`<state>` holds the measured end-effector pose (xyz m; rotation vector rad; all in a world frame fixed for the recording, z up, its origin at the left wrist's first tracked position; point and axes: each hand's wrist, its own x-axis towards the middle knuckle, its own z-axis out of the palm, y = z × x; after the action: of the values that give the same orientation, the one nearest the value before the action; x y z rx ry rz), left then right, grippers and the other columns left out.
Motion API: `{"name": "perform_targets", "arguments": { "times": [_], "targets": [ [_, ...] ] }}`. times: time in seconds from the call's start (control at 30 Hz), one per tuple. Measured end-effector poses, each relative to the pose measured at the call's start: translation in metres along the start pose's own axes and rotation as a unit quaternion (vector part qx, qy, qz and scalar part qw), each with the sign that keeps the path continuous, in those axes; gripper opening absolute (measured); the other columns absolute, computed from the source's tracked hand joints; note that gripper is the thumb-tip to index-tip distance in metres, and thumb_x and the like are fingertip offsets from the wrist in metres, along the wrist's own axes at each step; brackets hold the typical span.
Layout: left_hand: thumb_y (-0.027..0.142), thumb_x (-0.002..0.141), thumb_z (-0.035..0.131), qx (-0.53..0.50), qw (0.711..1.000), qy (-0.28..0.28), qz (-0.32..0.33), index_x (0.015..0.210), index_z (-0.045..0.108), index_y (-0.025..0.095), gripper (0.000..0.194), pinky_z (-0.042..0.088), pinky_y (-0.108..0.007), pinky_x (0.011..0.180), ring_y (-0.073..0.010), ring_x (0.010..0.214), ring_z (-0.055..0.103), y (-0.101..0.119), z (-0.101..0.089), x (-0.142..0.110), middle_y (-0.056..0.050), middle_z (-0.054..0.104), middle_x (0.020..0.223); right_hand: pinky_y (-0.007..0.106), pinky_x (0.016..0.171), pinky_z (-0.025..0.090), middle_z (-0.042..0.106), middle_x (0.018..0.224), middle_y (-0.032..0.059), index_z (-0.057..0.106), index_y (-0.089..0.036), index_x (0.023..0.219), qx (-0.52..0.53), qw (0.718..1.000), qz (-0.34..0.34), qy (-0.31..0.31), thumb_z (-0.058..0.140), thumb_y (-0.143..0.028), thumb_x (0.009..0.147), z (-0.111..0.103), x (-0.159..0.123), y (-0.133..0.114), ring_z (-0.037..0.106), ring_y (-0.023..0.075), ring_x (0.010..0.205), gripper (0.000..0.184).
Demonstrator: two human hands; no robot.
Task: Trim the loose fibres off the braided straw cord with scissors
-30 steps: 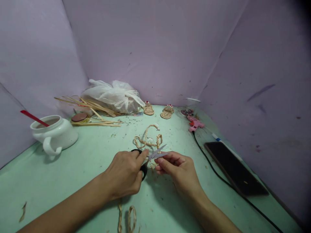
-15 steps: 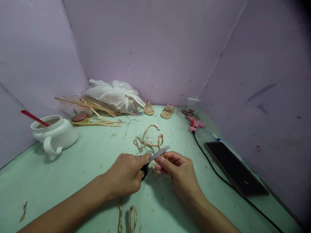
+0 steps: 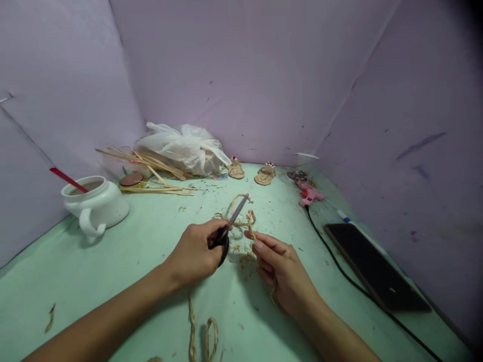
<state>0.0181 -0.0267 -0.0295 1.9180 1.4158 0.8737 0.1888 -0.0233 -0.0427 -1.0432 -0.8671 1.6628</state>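
Black-handled scissors (image 3: pixel 238 211) are gripped in my left hand (image 3: pixel 199 251), blades pointing up and away, seemingly closed. My right hand (image 3: pixel 281 264) pinches a braided straw cord (image 3: pixel 250 221) between thumb and fingers. Beyond my fingers the cord loops loosely over the table, partly behind the scissors. A bit of straw also hangs below my right palm. Small fibre scraps (image 3: pixel 247 266) lie scattered between my hands. Nearer to me, another length of cord (image 3: pixel 212 339) lies in a loop, partly hidden by my left forearm.
Two tiny woven sandals (image 3: pixel 265 174) sit at the back wall, near a white plastic bag (image 3: pixel 184 151) and straw strips (image 3: pixel 162 190). A white pot (image 3: pixel 100 203) stands left. On the right are a pink glue gun (image 3: pixel 311 193), its black cable, and a phone (image 3: pixel 375 266).
The scissors have drawn away from the cord and now point more upward. My right hand still pinches the cord, slightly apart from the blades. The whole view has shifted a little.
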Motion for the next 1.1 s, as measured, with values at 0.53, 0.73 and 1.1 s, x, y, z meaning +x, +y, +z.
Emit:
{"name": "perform_targets", "arguments": {
  "times": [0.53,0.73,1.1],
  "targets": [
    [0.019,0.066,0.045,0.432,0.889,0.004,0.151,0.121,0.042,0.013,0.056,0.041,-0.036,0.066,-0.023,0.075,0.053,0.006,-0.004,-0.005,-0.009,0.057,0.083,0.021,0.043,0.032,0.052,0.053,-0.0018,0.07,-0.016,0.077,-0.124,0.987,-0.099,0.011,0.066,-0.033,0.066,-0.003,0.0,-0.001,0.041,0.009,0.048,0.021],
    [0.018,0.067,0.045,0.451,0.879,-0.025,0.152,0.122,0.042,0.013,0.055,0.042,-0.036,0.068,-0.0228,0.077,0.054,0.01,-0.008,-0.004,-0.01,0.058,0.085,0.02,0.038,0.021,0.041,0.041,-0.007,0.069,-0.016,0.09,-0.132,0.987,-0.079,0.042,0.065,-0.033,0.063,-0.003,0.0,0.0,0.029,0.0064,0.038,0.032],
    [0.014,0.067,0.042,0.447,0.881,-0.101,0.12,0.126,0.037,0.014,0.059,0.043,-0.034,0.057,-0.0229,0.066,0.059,0.004,-0.004,-0.003,-0.008,0.062,0.083,0.02,0.038,0.018,0.042,0.044,-0.0058,0.071,-0.018,0.079,-0.15,0.984,-0.095,0.014,0.064,-0.029,0.065,-0.006,0.0,-0.001,0.025,0.0054,0.039,0.019]
  ]
}}
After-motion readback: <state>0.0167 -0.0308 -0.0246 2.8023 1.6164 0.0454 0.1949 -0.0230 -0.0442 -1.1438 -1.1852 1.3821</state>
